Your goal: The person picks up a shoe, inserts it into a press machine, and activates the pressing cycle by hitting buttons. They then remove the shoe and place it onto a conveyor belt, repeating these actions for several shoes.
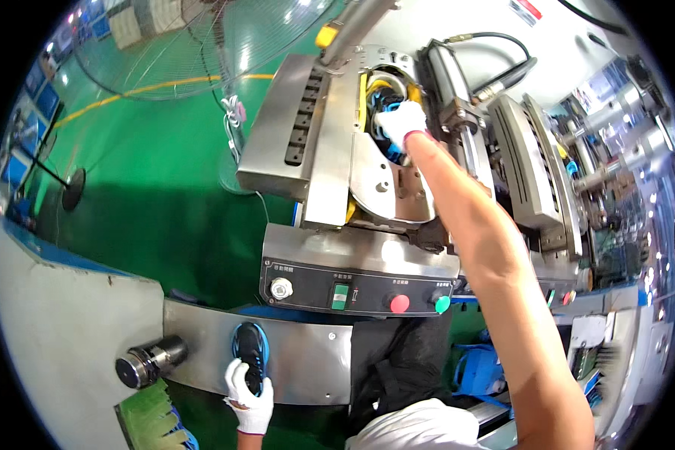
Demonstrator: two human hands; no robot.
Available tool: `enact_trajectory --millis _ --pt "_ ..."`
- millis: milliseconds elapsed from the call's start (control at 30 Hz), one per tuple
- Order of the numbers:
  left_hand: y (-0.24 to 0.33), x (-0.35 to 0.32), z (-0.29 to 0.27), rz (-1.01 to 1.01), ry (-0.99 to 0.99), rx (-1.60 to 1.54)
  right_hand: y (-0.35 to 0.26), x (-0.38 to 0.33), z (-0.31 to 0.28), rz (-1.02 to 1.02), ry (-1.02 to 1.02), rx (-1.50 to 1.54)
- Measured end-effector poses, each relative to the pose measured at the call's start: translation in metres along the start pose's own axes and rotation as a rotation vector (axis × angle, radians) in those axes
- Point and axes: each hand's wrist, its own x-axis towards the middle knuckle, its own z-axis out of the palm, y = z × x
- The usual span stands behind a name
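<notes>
Currently left hand in white knit glove [249, 405] grasps the near end of a black shoe with bright-blue sole edge [250, 345], which lies on a flat brushed-steel shelf [307, 356]. Right hand in matching white glove [402, 120] touches a blue-and-black item [392, 150] inside the open steel machine [328, 161]; can't tell whether its fingers are closed. Black control panel [371, 297] sits between shelf and machine cavity.

Passable over steel shelf [307, 356] right of shoe [249, 343], lower centre; obstructed by control panel [371, 291], centre, and dark cylinder [151, 361], lower left.
</notes>
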Motion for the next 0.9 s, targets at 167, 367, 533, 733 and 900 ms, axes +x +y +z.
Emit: enact_trajectory --millis 167,367,533,733,900 --pt "-0.001 0.001 0.009 0.042 0.006 -0.005 0.026 0.018 -0.007 -0.009 -0.063 -0.02" --pt "0.003 -0.002 0.017 -0.027 0.105 0.056 0.006 -0.094 -0.046 -0.286 0.212 0.466" --pt "0.035 -0.019 0.033 -0.216 0.187 -0.024 0.092 -0.304 -0.085 -0.788 0.179 0.536" --pt "0.026 -0.002 -0.008 0.304 -0.187 0.271 0.209 -0.354 -0.001 -0.45 -0.107 0.188" --pt "0.018 0.032 -0.015 0.354 -0.192 0.258 0.182 -0.375 -0.062 -0.674 -0.156 0.184"
